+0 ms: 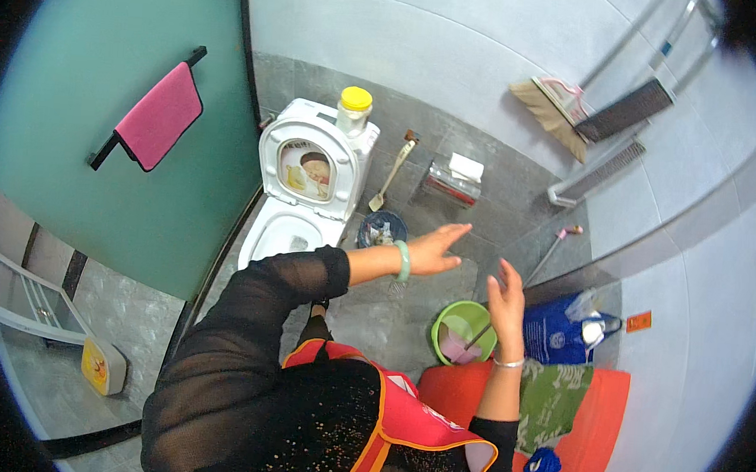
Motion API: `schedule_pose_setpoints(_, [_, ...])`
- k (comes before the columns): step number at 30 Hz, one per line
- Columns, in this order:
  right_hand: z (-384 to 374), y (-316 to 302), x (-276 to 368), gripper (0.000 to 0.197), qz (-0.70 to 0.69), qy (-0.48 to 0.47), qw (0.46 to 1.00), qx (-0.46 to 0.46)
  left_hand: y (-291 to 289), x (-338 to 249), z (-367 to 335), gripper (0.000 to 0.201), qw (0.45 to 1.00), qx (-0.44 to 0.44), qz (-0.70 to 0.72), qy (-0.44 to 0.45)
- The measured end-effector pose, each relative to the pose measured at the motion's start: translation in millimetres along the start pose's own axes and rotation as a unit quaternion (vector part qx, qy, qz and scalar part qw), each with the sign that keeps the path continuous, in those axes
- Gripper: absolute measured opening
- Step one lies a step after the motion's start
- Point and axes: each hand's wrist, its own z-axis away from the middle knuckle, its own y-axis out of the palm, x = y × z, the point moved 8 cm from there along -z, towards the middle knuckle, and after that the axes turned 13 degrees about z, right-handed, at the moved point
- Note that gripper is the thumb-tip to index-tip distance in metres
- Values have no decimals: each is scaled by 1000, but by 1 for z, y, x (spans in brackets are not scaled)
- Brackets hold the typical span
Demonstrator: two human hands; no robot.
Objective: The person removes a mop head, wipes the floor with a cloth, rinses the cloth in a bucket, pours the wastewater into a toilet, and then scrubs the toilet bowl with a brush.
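Note:
My left hand (433, 252), with a pale green bangle at the wrist, reaches across the middle of the view. Its fingers are stretched out and hold nothing. My right hand (506, 309), a thin bracelet on its wrist, is raised with fingers apart, also without anything in it. Below and behind the right hand stands a light green bucket (444, 314) with something pink inside. A long thin handle (542, 268) with a pink end slants down behind that hand toward the bucket. Past my left forearm are a dark waste bin (364, 233) with litter and a white toilet (266, 229), seat raised.
A jar with a yellow lid (356, 99) stands on the toilet tank. A long-handled brush (390, 178) and a tissue box (452, 184) are along the wall. Brooms (551, 121) hang upper right. A blue bag (554, 333) stands by a red-orange surface (605, 414). A frosted glass panel (64, 130) is left.

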Motion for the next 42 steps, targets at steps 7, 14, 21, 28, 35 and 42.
schedule_pose_setpoints(7, [-172, 160, 135, 49, -12, -185, 973, 135, -205, 59, 10, 71, 984, -176, -35, -16])
schedule_pose_setpoints(14, [-335, 323, 167, 79, 20, -193, 966, 172, -368, 172, -6, 90, 930, -324, -80, -154])
schedule_pose_setpoints(21, [-404, 443, 132, 107, 54, -42, 977, 202, -418, 303, -18, 114, 901, -299, -56, -309])
schedule_pose_setpoints(28, [-421, 440, 115, 79, -21, -24, 997, 75, -415, 325, -41, 72, 944, -306, 6, -124])
schedule_pose_setpoints(35, [-385, 367, 102, 92, -118, -17, 993, 10, -378, 283, -62, 73, 965, -254, 1, -60])
schedule_pose_setpoints(42, [-245, 117, 74, 101, -33, 101, 980, -168, -206, 96, -139, 80, 995, -76, 70, -16])
